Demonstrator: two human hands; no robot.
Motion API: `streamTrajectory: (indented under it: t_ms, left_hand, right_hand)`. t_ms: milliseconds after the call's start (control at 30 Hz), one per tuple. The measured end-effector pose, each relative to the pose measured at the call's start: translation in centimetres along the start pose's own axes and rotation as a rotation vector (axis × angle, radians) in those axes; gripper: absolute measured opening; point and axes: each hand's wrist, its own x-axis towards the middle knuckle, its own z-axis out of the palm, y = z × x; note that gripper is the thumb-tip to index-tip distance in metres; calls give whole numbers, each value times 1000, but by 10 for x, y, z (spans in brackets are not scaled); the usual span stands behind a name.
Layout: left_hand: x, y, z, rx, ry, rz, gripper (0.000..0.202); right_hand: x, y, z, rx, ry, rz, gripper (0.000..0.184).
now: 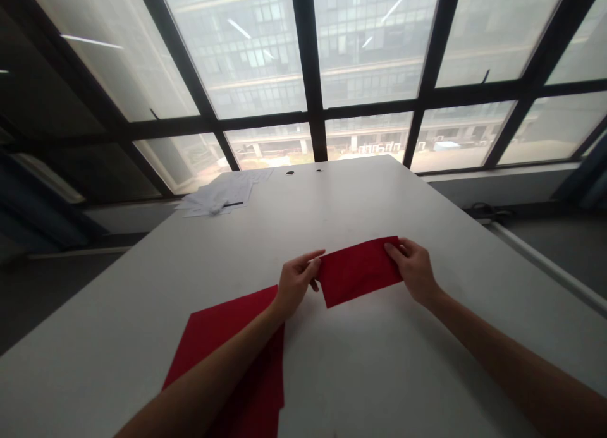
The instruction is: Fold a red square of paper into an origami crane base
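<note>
A small folded red paper (pixel 359 270) lies on the white table (pixel 379 362), stretched between my two hands. My left hand (pixel 296 283) pinches its left edge with thumb and fingers closed. My right hand (pixel 415 267) grips its right edge, fingers pressed on the top corner. A larger red sheet (pixel 222 337) lies flat on the table nearer to me, partly under my left forearm.
A loose pile of white papers (pixel 222 194) with a dark pen sits at the table's far left corner. Two small dark holes (pixel 303 171) mark the far edge. Large dark-framed windows (pixel 310 71) stand behind the table.
</note>
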Motion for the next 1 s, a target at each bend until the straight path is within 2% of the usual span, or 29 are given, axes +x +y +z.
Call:
streamTrajectory:
  t_ms: [67, 100, 133, 167, 233, 300, 367, 433, 500, 567, 633, 767, 1000]
  left_hand:
    - [0, 3, -1, 98, 109, 124, 39]
    - [-1, 5, -1, 181, 117, 220, 36]
    - [-3, 7, 0, 275, 67, 321, 35]
    - [-5, 10, 2, 373, -46, 414, 35]
    - [-12, 14, 7, 548, -391, 526, 39]
    - [-18, 17, 14, 694, -682, 517, 48]
    - [-23, 17, 19, 799, -808, 460, 58]
    - [-25, 14, 21, 863, -819, 427, 62]
    - [-25, 11, 21, 908, -798, 418, 66]
    - [-25, 8, 19, 936, -783, 405, 71]
    - [-25, 8, 17, 947, -777, 385, 76]
    - [-26, 9, 15, 947, -765, 360, 81]
    - [-28, 6, 16, 965, -739, 320, 85]
  right_hand:
    - [2, 5, 0, -96, -123, 59, 34]
    - [2, 7, -1, -182, -196, 59, 32]
    - [2, 9, -1, -293, -260, 32, 29]
    - [1, 10, -1, -424, -299, -21, 26]
    - [-3, 9, 1, -707, -316, -189, 30]
    - [-11, 5, 5, -927, -281, -357, 38]
    - [-22, 1, 11, -1024, -264, -456, 42]
    - [-34, 0, 18, -1048, -320, -477, 45]
    - [-44, 5, 24, -1083, -459, -451, 50]
    - [-48, 12, 25, -1141, -575, -414, 57]
    - [-47, 18, 22, -1186, -638, -381, 63]
    - [-34, 21, 9, -1237, -631, -347, 69]
    - [-20, 22, -7, -1274, -618, -339, 69]
